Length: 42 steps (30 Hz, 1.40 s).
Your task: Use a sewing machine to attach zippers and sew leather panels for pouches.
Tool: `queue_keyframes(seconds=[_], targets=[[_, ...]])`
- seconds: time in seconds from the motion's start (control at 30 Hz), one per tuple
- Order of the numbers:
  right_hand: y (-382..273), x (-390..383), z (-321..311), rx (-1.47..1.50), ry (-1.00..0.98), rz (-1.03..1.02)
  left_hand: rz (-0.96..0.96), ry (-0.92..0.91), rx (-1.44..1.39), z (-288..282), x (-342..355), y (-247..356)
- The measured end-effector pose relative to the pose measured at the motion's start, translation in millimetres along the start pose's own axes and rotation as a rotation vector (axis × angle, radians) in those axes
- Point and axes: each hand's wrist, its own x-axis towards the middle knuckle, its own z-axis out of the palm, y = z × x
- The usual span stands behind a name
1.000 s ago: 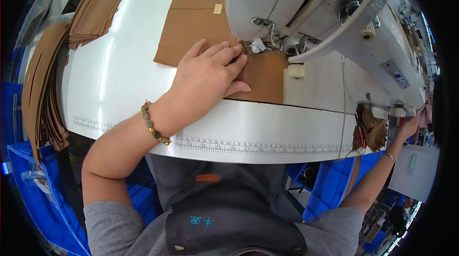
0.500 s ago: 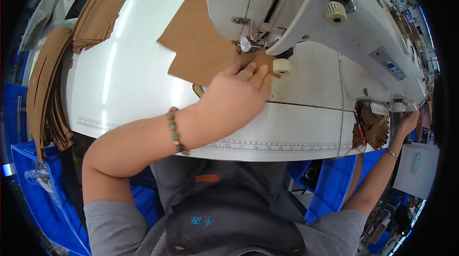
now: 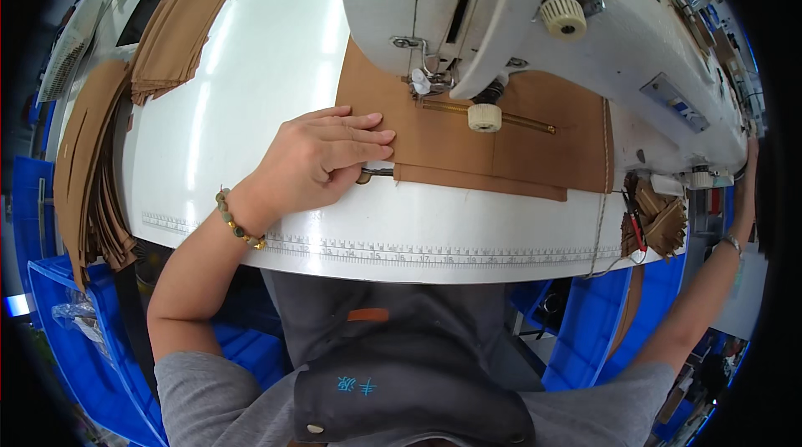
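Observation:
A brown fabric piece [image 3: 451, 146] lies flat beneath the head of a white sewing machine [image 3: 380, 4], reaching out on both sides of the needle area. Its near edge shows a folded or layered strip. My left hand [image 3: 322, 154] rests on the fabric's left edge, fingers stretched out and flat. Beside its thumb, a dark metal loop with a short bar [image 3: 372, 174] shows in part. A slim brass bar [image 3: 526, 122] lies across the fabric by the presser foot. My right hand [image 3: 753, 150] is at the machine's far right end, its fingers hidden.
Stacked brown fabric pieces [image 3: 180, 38] lie at the far left, with long brown strips [image 3: 83, 154] hanging over the table's left edge. Brown scraps [image 3: 664, 217] and red-handled snips [image 3: 637, 230] sit at the right. Blue bins [image 3: 75, 322] stand below the white table [image 3: 209, 188].
The brown fabric has turned and shifted right under the machine, exposing the brass bar. My left hand has moved left and flattened out. My right hand has moved farther up at the machine's end.

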Motion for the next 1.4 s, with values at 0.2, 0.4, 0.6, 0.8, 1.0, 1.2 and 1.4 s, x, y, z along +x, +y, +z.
queue_keyframes(seconds=[0.2,0.4,0.6,0.8,1.0,1.2,1.4], targets=[[8,-141,57,-0.2,-0.092,0.279,0.054,0.081,0.074,3,5,-2],[-2,-25,2,0.317,0.013,0.189,0.112,0.095,0.107,4,8,-1],[-37,-101,66,0.479,0.212,0.324,0.133,0.094,0.135,4,9,2],[-59,-106,50,0.587,0.219,0.574,0.132,0.09,0.138,4,9,2],[-67,-101,63,0.689,0.299,0.516,0.153,0.1,0.168,4,14,7],[-6,-66,39,0.168,0.183,0.135,0.317,0.051,0.419,14,38,33],[6,-5,4,0.062,-0.174,0.214,0.132,-0.023,0.839,58,72,68]])
